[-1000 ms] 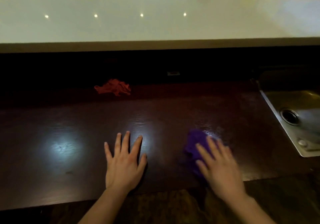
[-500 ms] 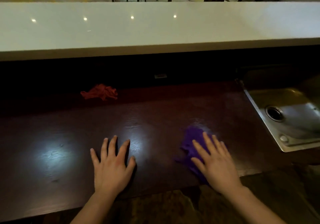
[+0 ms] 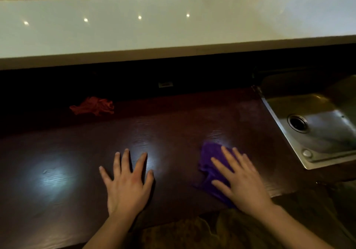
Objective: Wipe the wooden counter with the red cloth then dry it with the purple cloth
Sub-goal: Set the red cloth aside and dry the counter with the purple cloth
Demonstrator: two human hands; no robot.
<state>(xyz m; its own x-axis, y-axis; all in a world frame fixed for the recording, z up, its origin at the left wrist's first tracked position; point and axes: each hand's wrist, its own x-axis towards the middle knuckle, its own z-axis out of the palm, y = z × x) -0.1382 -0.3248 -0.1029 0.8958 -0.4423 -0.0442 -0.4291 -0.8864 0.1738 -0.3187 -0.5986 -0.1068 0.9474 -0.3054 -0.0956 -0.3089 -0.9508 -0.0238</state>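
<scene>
Looking down, we see first the long white ledge that runs across the far side, with 4 small light spots reflected on it and chair legs beyond it. Below it lies our dark wooden tabletop, glossy, with 2 pale patches of glare, 1 at the near left and 1 just past our left hand. At the right end a steel sink is set into the tabletop, its round drain visible in the basin.

Our left hand rests palm down on the bare wood near the front edge, its fingers spread apart and flat, clamped on nothing. Our right hand lies palm down on the purple cloth, pressing it against the tabletop, with the fingers slightly apart and stretched over the fabric rather than curled around it. The purple cloth is bunched under that hand, showing past the fingertips and on the thumb side, near the front edge and between our left hand and the sink.

The red cloth sits crumpled at the back of the tabletop, in the shadow under the ledge, to the far left and well apart from both hands.
</scene>
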